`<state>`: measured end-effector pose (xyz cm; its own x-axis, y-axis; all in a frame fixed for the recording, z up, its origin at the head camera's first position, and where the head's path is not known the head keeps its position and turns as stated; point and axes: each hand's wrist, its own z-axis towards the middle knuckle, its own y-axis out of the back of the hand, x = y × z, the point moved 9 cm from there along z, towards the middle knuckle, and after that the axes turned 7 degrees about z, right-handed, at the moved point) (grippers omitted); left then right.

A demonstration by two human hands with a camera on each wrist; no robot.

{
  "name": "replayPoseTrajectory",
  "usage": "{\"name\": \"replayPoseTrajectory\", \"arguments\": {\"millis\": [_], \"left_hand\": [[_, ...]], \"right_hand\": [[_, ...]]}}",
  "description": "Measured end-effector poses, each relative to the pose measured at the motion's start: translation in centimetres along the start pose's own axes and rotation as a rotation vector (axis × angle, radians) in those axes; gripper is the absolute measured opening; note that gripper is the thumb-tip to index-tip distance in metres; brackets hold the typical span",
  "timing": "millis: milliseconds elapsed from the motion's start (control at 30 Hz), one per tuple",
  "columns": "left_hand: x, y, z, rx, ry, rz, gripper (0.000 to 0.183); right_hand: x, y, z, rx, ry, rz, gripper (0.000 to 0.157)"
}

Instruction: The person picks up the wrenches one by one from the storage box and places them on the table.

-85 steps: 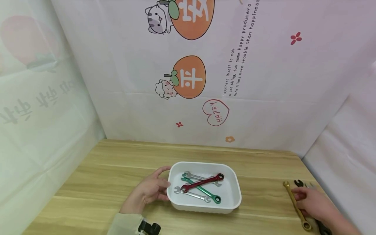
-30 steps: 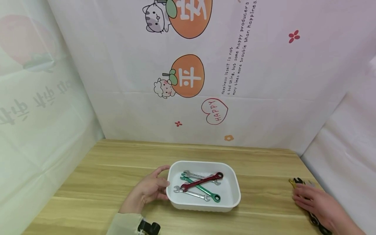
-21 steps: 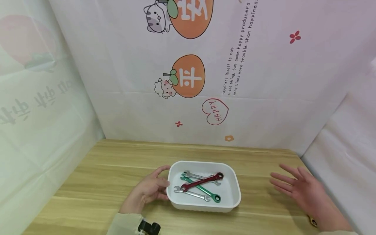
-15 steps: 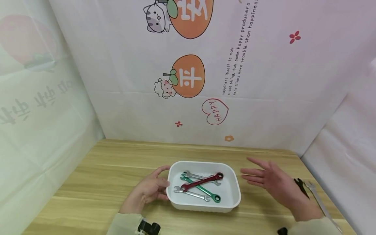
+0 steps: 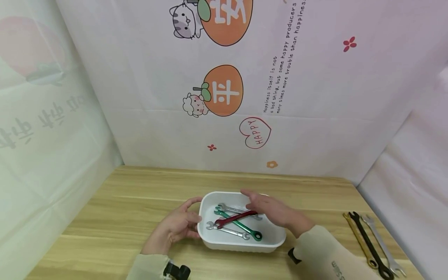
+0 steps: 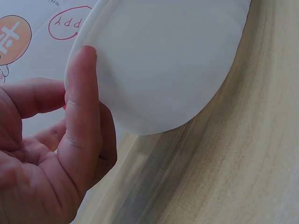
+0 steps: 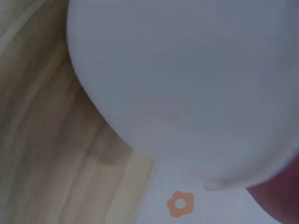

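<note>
A white plastic box (image 5: 241,246) stands on the table, holding a red wrench (image 5: 231,220), a green wrench (image 5: 241,224) and two silver wrenches (image 5: 229,230) that lie partly crossed. My left hand (image 5: 176,225) holds the box's left end; in the left wrist view its fingers (image 6: 83,102) curve at the rim and outer wall. My right hand (image 5: 273,210) reaches over the box's right side with fingers extended, overlapping the red wrench's far end in the head view. The right wrist view mostly shows the box wall (image 7: 177,84).
At the table's right side a gold wrench (image 5: 360,241), a black wrench (image 5: 369,243) and a larger silver wrench (image 5: 383,243) lie side by side. A printed white cloth (image 5: 315,116) hangs behind the wooden table (image 5: 150,194) and along both sides.
My right hand has set down the gold wrench beside the black one, let go, and moved left over the box. My left hand has stayed at the box's left end.
</note>
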<state>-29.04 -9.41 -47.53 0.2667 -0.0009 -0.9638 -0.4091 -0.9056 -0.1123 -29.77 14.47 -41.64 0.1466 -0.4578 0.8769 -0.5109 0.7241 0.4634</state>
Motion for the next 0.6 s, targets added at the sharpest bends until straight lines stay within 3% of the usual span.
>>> {"name": "replayPoseTrajectory", "arguments": {"millis": [600], "left_hand": [[0.11, 0.18, -0.02, 0.003, 0.002, -0.011, 0.074]], "right_hand": [[-0.30, -0.60, 0.14, -0.017, 0.025, -0.212, 0.055]]}}
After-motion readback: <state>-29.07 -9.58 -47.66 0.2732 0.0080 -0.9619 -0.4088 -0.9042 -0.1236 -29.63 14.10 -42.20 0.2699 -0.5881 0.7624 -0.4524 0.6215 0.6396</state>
